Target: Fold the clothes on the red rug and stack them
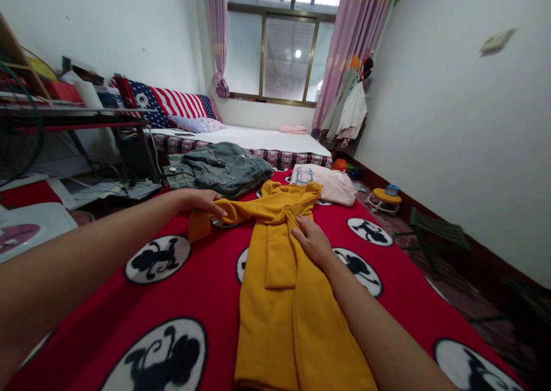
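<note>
A mustard-yellow garment (275,328) lies lengthwise on the red blanket (193,299), its lower part toward me. Whether it is trousers or a skirt I cannot tell. A sash of the same cloth (245,210) is knotted at its waist. My left hand (204,201) is closed on the sash at the left, and a free end hangs below the fingers. One more strip of the sash falls down the front from the knot. My right hand (316,242) rests on the cloth just right of the knot, with its fingers stretched out.
Behind the garment lie a denim jacket (224,167) at left and a pale pink top (336,185) at right. A white-topped bed (258,135) stands under the window. A cluttered desk (86,115) is at left; a yellow stool (385,197) and a dark folding stool (439,228) are at right.
</note>
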`<act>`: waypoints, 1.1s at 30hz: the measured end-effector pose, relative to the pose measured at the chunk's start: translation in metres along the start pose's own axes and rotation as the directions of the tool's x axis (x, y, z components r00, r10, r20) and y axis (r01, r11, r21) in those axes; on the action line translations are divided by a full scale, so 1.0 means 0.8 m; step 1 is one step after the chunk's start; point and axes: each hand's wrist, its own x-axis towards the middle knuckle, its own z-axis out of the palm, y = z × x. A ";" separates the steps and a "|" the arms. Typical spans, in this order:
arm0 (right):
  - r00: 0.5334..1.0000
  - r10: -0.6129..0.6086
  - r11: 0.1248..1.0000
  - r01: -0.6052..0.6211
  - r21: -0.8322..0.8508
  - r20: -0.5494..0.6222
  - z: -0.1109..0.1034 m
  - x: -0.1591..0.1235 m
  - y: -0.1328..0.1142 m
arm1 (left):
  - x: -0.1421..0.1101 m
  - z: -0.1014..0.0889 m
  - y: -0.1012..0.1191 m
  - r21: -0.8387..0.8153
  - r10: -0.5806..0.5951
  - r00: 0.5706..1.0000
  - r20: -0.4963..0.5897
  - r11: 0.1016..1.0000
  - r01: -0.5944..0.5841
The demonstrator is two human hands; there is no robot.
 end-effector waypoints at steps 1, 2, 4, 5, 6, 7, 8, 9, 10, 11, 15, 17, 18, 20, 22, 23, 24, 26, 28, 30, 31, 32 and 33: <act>1.000 -0.002 1.000 0.002 0.004 -0.001 0.000 0.000 0.000 | -0.003 -0.007 -0.005 0.022 -0.068 0.991 0.118 0.998 0.066; 1.000 -0.004 1.000 0.004 0.006 -0.003 -0.001 0.001 0.000 | -0.006 -0.015 -0.010 0.054 -0.135 0.965 0.226 0.991 0.126; 1.000 -0.011 1.000 0.011 0.009 -0.005 -0.001 0.001 0.000 | -0.012 -0.029 -0.019 0.093 -0.221 0.909 0.354 0.975 0.201; 1.000 -0.013 1.000 0.013 0.011 -0.004 -0.001 0.001 0.000 | -0.014 -0.036 -0.023 0.082 -0.235 0.891 0.389 0.972 0.221; 1.000 -0.014 1.000 0.014 0.013 -0.003 -0.001 0.001 0.000 | -0.016 -0.041 -0.027 0.046 -0.230 0.882 0.412 0.972 0.231; 1.000 -0.014 1.000 0.014 0.017 -0.003 -0.001 0.001 0.000 | -0.017 -0.046 -0.029 -0.012 -0.205 0.879 0.431 0.972 0.233; 1.000 -0.014 1.000 0.014 0.021 -0.003 -0.001 0.001 0.000 | -0.017 -0.050 -0.030 -0.083 -0.166 0.878 0.448 0.971 0.225; 1.000 -0.014 1.000 0.014 0.025 -0.004 0.000 0.001 0.000 | -0.017 -0.054 -0.028 -0.157 -0.115 0.883 0.454 0.966 0.206; 1.000 -0.015 0.999 0.015 0.031 -0.007 0.000 0.001 0.001 | -0.018 -0.057 -0.022 -0.226 -0.056 0.895 0.442 0.959 0.171; 1.000 -0.018 0.999 0.019 0.039 -0.011 0.000 0.001 0.001 | -0.021 -0.060 -0.012 -0.286 0.006 0.913 0.409 0.950 0.123; 0.997 -0.049 0.991 0.056 0.125 -0.058 -0.001 0.002 0.002 | -0.063 -0.063 0.067 -0.436 0.234 0.940 0.248 0.894 -0.108; 0.995 -0.045 0.971 0.065 0.232 -0.091 -0.003 0.002 0.002 | -0.103 -0.052 0.117 -0.378 0.332 0.860 0.388 0.908 -0.180; 0.994 -0.024 0.951 0.055 0.303 -0.106 -0.005 0.002 0.002 | -0.125 -0.042 0.138 -0.285 0.356 0.804 0.477 0.927 -0.242; 0.989 0.058 0.892 0.010 0.452 -0.135 -0.007 0.000 0.002 | -0.163 -0.009 0.165 -0.195 0.390 0.605 0.694 0.911 -0.364; 0.975 0.159 0.817 -0.040 0.575 -0.158 -0.007 -0.002 0.004 | -0.186 0.032 0.170 -0.206 0.318 0.423 0.848 0.935 -0.289; 0.966 0.200 0.784 -0.058 0.618 -0.164 -0.007 -0.003 0.005 | -0.189 0.054 0.166 -0.207 0.295 0.379 0.877 0.944 -0.256; 0.959 0.229 0.761 -0.068 0.646 -0.168 -0.006 -0.004 0.006 | -0.187 0.075 0.158 -0.217 0.287 0.360 0.888 0.950 -0.223; 0.952 0.248 0.752 -0.072 0.655 -0.180 -0.005 -0.004 0.008 | -0.170 0.110 0.141 -0.249 0.319 0.440 0.839 0.945 -0.212; 0.950 0.234 0.779 -0.055 0.624 -0.208 -0.005 -0.003 0.009 | -0.142 0.135 0.125 -0.228 0.355 0.658 0.664 0.934 -0.274; 0.954 0.199 0.806 -0.030 0.592 -0.223 -0.005 -0.001 0.010 | -0.110 0.152 0.113 -0.114 0.376 0.859 0.348 0.926 -0.360; 0.959 0.177 0.819 -0.018 0.573 -0.222 -0.005 -0.001 0.010 | -0.095 0.159 0.109 -0.049 0.382 0.905 0.190 0.924 -0.380; 0.963 0.156 0.835 -0.009 0.550 -0.222 -0.006 -0.001 0.010 | -0.081 0.165 0.106 0.002 0.384 0.921 0.062 0.923 -0.385; 0.966 0.135 0.853 -0.001 0.522 -0.218 -0.006 -0.001 0.009 | -0.069 0.171 0.104 0.034 0.385 0.922 -0.027 0.923 -0.384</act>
